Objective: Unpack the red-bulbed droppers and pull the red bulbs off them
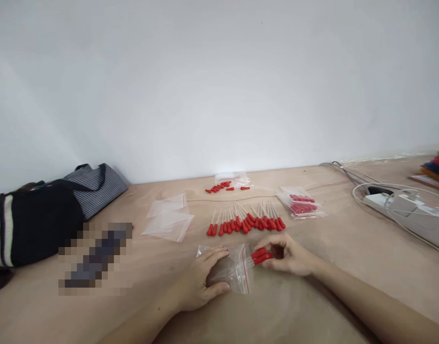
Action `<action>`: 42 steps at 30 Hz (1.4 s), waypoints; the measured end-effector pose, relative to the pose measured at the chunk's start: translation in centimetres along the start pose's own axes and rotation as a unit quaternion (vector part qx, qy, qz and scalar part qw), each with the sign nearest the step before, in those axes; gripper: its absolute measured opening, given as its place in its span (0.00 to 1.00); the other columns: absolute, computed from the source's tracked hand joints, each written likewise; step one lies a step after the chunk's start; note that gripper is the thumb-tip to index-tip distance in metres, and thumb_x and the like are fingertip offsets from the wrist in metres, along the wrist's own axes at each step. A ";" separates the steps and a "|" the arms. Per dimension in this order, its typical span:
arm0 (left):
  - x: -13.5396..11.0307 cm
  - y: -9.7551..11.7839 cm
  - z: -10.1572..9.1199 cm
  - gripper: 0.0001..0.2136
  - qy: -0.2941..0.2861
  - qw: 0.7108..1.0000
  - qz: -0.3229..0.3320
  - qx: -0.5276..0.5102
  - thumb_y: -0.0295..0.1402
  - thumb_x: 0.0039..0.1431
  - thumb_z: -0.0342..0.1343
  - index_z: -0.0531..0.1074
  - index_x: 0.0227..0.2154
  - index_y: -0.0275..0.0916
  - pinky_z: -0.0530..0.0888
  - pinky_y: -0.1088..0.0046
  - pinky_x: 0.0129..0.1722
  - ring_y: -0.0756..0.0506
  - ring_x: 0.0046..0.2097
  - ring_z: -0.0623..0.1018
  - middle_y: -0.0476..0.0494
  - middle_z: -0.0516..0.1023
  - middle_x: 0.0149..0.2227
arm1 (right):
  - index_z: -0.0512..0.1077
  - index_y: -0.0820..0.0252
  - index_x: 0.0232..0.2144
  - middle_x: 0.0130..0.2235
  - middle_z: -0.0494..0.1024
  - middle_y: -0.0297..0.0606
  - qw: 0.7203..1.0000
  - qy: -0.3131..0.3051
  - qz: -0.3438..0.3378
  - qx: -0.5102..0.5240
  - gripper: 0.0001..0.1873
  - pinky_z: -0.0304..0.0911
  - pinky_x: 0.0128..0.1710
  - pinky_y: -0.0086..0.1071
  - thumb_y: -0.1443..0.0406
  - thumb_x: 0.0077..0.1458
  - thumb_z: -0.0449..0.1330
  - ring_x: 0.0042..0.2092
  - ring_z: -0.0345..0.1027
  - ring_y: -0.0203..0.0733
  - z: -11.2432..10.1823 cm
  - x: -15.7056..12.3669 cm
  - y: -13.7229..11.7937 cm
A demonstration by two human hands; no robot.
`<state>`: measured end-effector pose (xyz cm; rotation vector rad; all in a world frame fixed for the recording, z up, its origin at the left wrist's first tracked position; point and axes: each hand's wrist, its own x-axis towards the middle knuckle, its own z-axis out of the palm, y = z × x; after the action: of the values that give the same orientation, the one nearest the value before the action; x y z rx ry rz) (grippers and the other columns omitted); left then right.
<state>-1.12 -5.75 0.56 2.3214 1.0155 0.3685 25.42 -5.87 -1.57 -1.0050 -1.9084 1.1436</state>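
Across the left part of a clear zip bag (231, 272) with a red line along its mouth lies my left hand (207, 277), its thumb and fingers holding the bag. My right hand (289, 255) pinches droppers (261, 257) with red rubber bulbs. Their thin clear stems point left, at the bag's mouth; whether the tips are inside is hard to make out. Just beyond my hands, a row of loose droppers (246, 222) is spread on the wooden table (298, 310), bulbs toward me and stems pointing away.
Flat zip bags (169, 222) lie left of the row; filled bags (301, 203) lie right. More droppers (219, 186) rest near the wall. A dark bag (43, 224) and a blurred-out item (97, 258) are at left. At right are cables (351, 179) and a power strip (405, 215).
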 end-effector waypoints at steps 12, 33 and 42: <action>0.2 -0.7 -0.8 0.14 0.131 0.989 -0.022 -0.059 0.39 0.52 0.53 0.70 0.41 0.40 0.67 0.63 0.48 0.43 0.47 0.70 0.42 0.72 0.44 | 0.69 0.61 0.30 0.24 0.72 0.32 0.986 0.157 0.009 0.060 0.15 0.56 0.22 0.26 0.57 0.42 0.63 0.23 0.60 0.31 -5.3 0.2 1.0; 4.7 2.2 2.8 0.12 0.119 0.786 -0.323 -0.513 0.25 0.52 0.56 0.61 0.38 0.38 0.72 0.79 0.27 0.56 0.22 0.72 0.52 0.71 0.26 | 0.71 0.55 0.35 0.27 0.74 0.34 0.908 0.073 -0.178 -0.371 0.10 0.52 0.26 0.27 0.62 0.50 0.53 0.29 0.65 0.35 4.4 0.5 -0.1; 3.5 0.0 -2.5 0.08 0.017 0.925 -0.281 -0.254 0.37 0.54 0.49 0.62 0.27 0.37 0.62 0.82 0.19 0.55 0.17 0.67 0.53 0.71 0.19 | 0.70 0.57 0.37 0.28 0.74 0.34 0.914 0.056 -0.162 -0.368 0.13 0.50 0.26 0.29 0.58 0.49 0.55 0.30 0.66 0.37 4.2 0.3 -0.4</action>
<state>0.07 -2.19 2.58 1.4919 1.3575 0.3796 21.63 -7.37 -2.73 -1.0316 -2.3449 0.1471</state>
